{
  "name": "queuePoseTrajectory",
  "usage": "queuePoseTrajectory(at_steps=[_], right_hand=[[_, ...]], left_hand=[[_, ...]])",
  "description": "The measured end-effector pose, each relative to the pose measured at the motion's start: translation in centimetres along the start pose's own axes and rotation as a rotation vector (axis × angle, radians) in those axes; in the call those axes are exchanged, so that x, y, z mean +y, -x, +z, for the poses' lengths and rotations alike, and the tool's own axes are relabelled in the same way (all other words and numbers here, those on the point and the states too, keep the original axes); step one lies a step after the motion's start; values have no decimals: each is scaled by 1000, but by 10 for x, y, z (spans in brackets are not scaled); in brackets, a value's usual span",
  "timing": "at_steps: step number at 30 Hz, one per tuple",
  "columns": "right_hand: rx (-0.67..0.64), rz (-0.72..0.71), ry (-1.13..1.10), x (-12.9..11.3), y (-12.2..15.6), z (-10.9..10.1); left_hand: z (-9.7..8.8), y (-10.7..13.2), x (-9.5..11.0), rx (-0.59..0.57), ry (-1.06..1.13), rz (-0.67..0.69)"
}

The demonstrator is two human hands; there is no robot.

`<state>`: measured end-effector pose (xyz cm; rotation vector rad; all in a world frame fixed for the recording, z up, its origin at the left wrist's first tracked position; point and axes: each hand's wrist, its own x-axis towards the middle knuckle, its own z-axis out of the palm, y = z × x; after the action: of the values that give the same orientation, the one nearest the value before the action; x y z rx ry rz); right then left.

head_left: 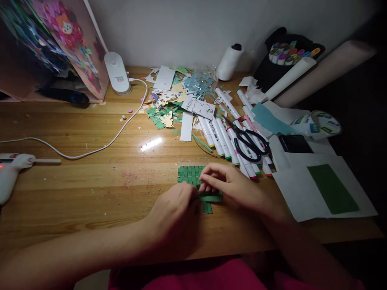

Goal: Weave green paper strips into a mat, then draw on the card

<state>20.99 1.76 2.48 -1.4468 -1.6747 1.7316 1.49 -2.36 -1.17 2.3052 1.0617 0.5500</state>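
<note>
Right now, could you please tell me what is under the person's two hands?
A green woven piece and part of the wooden table. The piece's far part and near end show; the left hand and right hand cover other parts, so its full outline cannot be seen.

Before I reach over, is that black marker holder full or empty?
The black holder is not empty: a cluster of markers shows at its mouth. Whether it is completely full, I cannot tell.

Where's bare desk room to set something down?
Best: the wooden desk left of the left hand, bounded by the white cable and left forearm; only small crumbs there. Smaller patch: between that cable and the pink box. Crowded: beyond the right hand, with markers, black-handled scissors and paper scraps; white paper fills much of the right side.
</note>
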Motion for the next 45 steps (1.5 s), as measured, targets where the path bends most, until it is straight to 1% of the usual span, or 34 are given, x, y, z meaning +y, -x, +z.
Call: queuePoseTrajectory(at_steps=[3,5,7,9,11,14,17,21,24,26,28,30,32,34,36,38,45], right_hand=[[-66,-54,193,-1,5,-6],[-129,-113,327,-2,7,-8],[-160,-169,436,-3,9,-9],[-160,-198,514,-4,10,-8],[-160,-211,558,-4,9,-6],[-163,-228,585,-4,9,-5],[-160,-243,600,-3,9,-6],[-149,-235,650,-3,11,-10],[-137,-221,701,-4,13,-14],[-126,-211,738,-3,15,-15],[-125,-200,770,-3,15,-15],[-135,-190,785,-3,14,-15],[-162,-191,764,-5,14,-16],[-224,-222,710,-9,15,-18],[-285,-277,666,-13,17,-20],[-309,-322,673,-15,19,-20],[-216,-315,801,-8,14,-11]], left_hand=[[0,-3,-1,46,80,-47],[-1,-5,-2,44,70,-29],[-3,-6,-3,6,-19,37],[-4,-6,-3,-39,-149,135],[-6,-5,-3,-45,-251,245],[-9,-4,-2,-26,-323,381],[-10,-4,0,-47,-331,427],[-10,-3,3,-53,-309,421],[-8,-1,4,15,-289,411],[-7,1,4,40,-270,415],[-5,1,4,35,-262,406],[-2,-1,4,31,-268,359],[1,-5,4,44,-272,275],[4,-9,5,50,-263,218],[6,-11,5,48,-249,204],[8,-12,5,56,-244,217],[10,-10,3,31,-264,227]])
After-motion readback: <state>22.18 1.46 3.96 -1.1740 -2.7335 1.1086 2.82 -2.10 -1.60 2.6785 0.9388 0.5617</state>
